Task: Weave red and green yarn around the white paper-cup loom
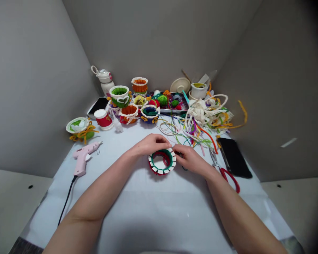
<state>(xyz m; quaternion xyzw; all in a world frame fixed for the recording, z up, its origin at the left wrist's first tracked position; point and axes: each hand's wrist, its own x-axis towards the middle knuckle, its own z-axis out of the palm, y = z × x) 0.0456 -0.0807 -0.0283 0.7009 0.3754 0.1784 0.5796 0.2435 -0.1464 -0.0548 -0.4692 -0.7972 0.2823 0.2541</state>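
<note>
A paper cup (151, 164) with its white rim cut into tabs stands on the table in front of me. Green and red yarn is woven round its inside, and red yarn shows on its outer wall. My left hand (154, 144) grips the cup's far left rim, thumb and fingers closed together. At the right side of the rim is my right hand (187, 156), its fingers pinched close against the tabs. What those fingertips hold is too small to make out. Dark green yarn (184, 168) peeks out below the right hand.
On the left lie a pink glue gun (81, 158) and a red-and-white cup (103, 120). Several yarn-wrapped cups (129, 113) stand behind, beside a tray (184, 102) of yarn balls. Right are tangled cords (201, 114), red-handled scissors (229, 178) and a black phone (234, 158).
</note>
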